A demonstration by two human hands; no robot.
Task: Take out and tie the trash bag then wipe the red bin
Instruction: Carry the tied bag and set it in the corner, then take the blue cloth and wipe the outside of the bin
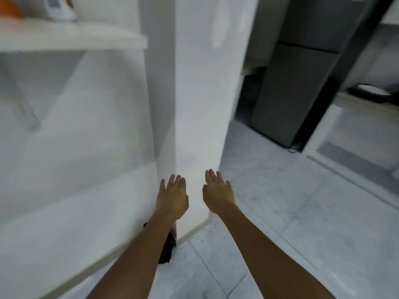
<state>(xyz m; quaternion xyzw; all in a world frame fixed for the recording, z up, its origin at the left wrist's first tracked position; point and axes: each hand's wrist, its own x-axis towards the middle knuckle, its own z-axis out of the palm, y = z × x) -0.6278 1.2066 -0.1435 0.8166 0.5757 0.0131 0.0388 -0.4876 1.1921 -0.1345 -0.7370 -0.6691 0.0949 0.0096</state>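
My left hand (172, 196) and my right hand (218, 192) are stretched out in front of me, palms down, fingers apart, holding nothing. Both hover before a white wall corner (198, 104). A small dark object (167, 249) lies on the floor at the foot of the corner, partly hidden by my left forearm; I cannot tell what it is. No red bin and no trash bag is in view. The picture is blurred.
A grey fridge (302, 83) stands at the back right on the pale tiled floor (280, 212). A white shelf (75, 39) juts out at the upper left with blurred items on it. A dark round object (371, 93) sits at the far right.
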